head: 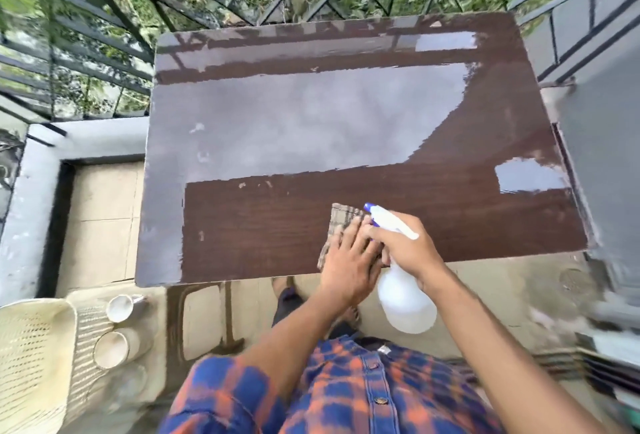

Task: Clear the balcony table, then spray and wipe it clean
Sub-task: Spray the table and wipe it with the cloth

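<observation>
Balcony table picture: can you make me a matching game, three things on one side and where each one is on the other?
Things:
1. spray bottle
2. checked cloth
3. white cup

Places:
a. on the pale chair
b. held in the right hand
c. under the left hand, on the table

Pairs: 1-b, 2-c, 3-a

Table (277, 232): glossy wood-grain top. Cloth (341, 217): woven checked fabric. Spray bottle (405, 302): translucent white, apparently plastic. Railing (104, 35): dark metal.
</observation>
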Demonstrator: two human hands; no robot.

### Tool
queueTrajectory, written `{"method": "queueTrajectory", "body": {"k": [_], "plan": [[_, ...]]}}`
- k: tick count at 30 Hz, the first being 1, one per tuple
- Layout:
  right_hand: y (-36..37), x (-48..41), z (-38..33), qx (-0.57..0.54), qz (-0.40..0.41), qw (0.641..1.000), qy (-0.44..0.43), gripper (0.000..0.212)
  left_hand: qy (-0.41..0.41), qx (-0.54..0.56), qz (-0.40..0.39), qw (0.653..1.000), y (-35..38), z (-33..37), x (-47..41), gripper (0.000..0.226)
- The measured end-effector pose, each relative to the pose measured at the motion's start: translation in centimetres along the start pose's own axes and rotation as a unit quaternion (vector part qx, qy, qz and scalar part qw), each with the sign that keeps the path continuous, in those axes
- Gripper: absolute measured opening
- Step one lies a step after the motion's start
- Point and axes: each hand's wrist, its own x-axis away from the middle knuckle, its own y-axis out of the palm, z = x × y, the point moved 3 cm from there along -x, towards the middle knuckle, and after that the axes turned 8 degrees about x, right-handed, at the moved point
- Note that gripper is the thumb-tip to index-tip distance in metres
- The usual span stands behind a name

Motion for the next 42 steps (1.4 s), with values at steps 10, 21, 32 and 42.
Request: {"method": "queueTrajectory", "body": {"k": [10, 21, 32, 42], "plan": [[3.0, -2.3, -3.6, -0.007, -0.045, 0.999, 0.003, 0.007, -0.233, -0.023, 0.107, 0.966, -9.2, -16.4, 2.2, 0.060], [6.7, -7.2, -9.3, 0.011, -0.038, 0.999, 0.005, 0.008, -0.216, 0.058, 0.082, 0.971, -11.7, -14.5, -9.6, 0.073], [6.7, -13.5, -14.5, 0.044, -0.013, 0.999, 0.029, 0.006, -0.087, 0.016, 0.092, 0.992, -15.3, -24.6, -16.4, 0.055], [10.5, -17.8, -18.8, 0.031, -0.054, 0.997, 0.035, 0.004, -0.432, 0.002, 0.223, 0.874, -21.1, -33.2, -23.9, 0.067]]}}
